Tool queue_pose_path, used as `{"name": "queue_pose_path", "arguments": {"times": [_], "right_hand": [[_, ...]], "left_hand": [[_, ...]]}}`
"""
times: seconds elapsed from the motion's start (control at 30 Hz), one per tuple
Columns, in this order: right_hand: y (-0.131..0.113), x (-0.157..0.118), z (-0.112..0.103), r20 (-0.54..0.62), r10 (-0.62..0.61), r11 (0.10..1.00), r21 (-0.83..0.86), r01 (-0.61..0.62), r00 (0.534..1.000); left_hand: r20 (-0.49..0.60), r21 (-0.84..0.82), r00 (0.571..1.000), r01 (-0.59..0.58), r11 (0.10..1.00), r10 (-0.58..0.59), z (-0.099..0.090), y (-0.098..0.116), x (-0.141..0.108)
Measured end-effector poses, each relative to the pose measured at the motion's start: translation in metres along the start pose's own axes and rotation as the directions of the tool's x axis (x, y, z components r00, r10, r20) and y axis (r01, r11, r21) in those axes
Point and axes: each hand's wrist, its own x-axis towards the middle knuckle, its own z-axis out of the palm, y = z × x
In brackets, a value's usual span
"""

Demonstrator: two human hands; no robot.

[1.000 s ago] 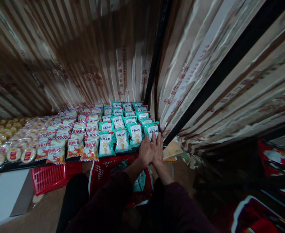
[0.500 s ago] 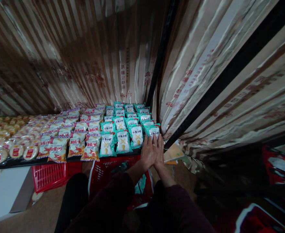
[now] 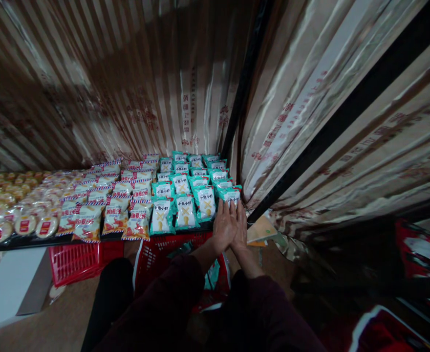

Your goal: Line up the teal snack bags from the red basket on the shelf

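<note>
Side by side at the front right end of the shelf, my left hand [image 3: 225, 224] and my right hand [image 3: 240, 225] rest against a teal-and-white snack bag [image 3: 232, 196]. Fingers on both hands are stretched forward, lying flat over the bag's lower front, which they hide. Neither hand wraps round it. Just left stands another teal snack bag [image 3: 206, 203], leaning back, with several more in rows behind. Orange-and-white snack bags [image 3: 116, 215] with striped edges fill the shelf further left.
Round wrapped biscuits [image 3: 25, 225] line the shelf's left part. Below, a red basket [image 3: 152, 252] holds teal bags, beside another red basket [image 3: 74, 264] and a white box [image 3: 8, 288]. A black post [image 3: 310, 151] rises at the right before draped fabric [image 3: 273, 117].
Both hands stay on the same bag with barely any movement. The view has shifted very slightly.
</note>
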Motion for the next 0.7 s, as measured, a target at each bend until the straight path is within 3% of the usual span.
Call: {"name": "queue_pose_path", "arguments": {"times": [0.07,0.17,0.3,0.53,0.7], "right_hand": [[0.002,-0.001,0.001,0.009,-0.008,1.000,0.015,0.008,1.000],[0.005,-0.004,0.003,-0.022,0.009,0.998,0.068,-0.008,1.000],[0.004,-0.007,0.005,-0.059,0.036,0.992,0.124,-0.029,0.998],[0.004,-0.010,0.000,-0.086,0.070,0.980,0.193,-0.052,0.994],[0.006,-0.013,-0.001,-0.105,0.051,0.973,0.228,-0.025,0.993]], "left_hand": [[0.024,0.007,0.993,-0.114,0.993,0.114,-0.013,-0.012,-0.002],[0.047,-0.019,0.983,-0.179,0.984,0.180,-0.040,-0.029,-0.011],[0.061,-0.141,0.995,-0.071,0.987,0.080,-0.064,-0.031,-0.026],[0.175,-0.238,0.985,0.048,0.970,-0.006,-0.071,-0.024,-0.033],[0.169,-0.261,0.985,0.060,0.963,-0.016,-0.070,-0.024,-0.033]]}}
